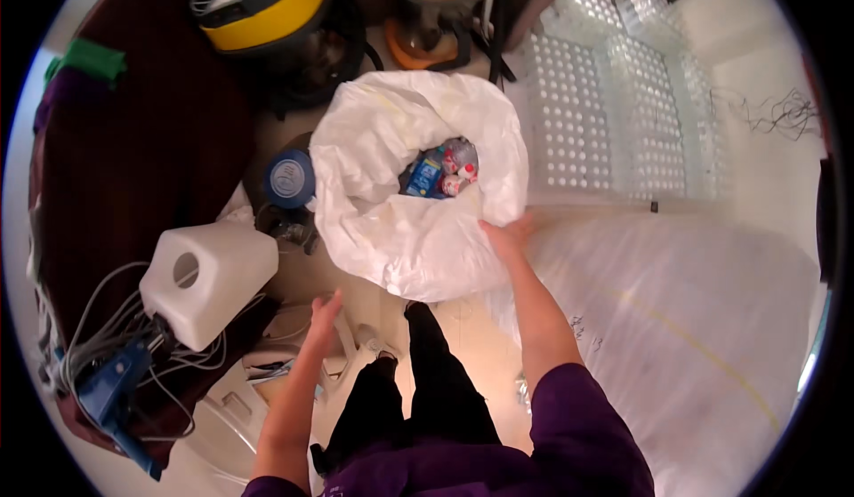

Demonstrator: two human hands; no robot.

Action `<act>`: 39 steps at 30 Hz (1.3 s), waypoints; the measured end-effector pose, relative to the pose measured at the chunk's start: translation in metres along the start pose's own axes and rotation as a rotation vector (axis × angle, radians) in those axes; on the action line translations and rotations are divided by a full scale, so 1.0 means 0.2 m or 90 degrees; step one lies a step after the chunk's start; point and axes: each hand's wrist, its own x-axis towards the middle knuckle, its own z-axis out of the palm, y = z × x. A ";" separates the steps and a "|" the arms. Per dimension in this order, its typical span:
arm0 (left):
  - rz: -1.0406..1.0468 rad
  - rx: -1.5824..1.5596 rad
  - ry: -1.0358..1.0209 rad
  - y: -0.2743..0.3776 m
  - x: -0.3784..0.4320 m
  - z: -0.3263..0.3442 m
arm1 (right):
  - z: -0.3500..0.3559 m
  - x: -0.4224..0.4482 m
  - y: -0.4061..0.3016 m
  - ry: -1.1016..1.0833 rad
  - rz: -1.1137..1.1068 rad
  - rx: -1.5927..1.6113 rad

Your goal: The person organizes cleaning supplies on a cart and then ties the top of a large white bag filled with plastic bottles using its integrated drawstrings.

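Observation:
A large white plastic bag stands before me with its mouth spread wide and its rim folded outward. Down inside it lie a bottle with a blue label and several crumpled clear plastic bottles with red and white parts. My right hand touches the bag's near right side, thumb against the plastic; how firmly it grips is unclear. Empty, with fingers apart, my left hand hangs just short of the bag's near left edge. Beside the bag on the left is a round blue lid.
Two vacuum cleaners, one yellow and black, one orange, stand beyond the bag. At right are wrapped packs of white-capped bottles and a plastic-wrapped bulk. A white jug, cables and a blue tool lie left.

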 end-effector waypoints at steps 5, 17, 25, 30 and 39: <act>-0.134 -0.050 0.036 0.40 0.24 0.45 | 0.32 -0.04 0.20 -0.219 -0.208 0.169; -0.043 -0.489 -0.501 0.91 0.21 0.59 | -0.79 -0.57 0.81 -0.294 -0.089 0.304; 0.093 0.185 0.071 0.82 0.89 0.77 | -0.81 -0.74 0.66 -0.276 -0.223 0.338; -0.043 -0.174 -0.271 0.38 0.55 0.32 | -0.71 -0.68 0.70 -0.203 -0.016 0.282; 0.026 -0.258 -0.474 1.14 -0.67 0.81 | -1.16 -0.58 0.26 -0.004 0.039 0.600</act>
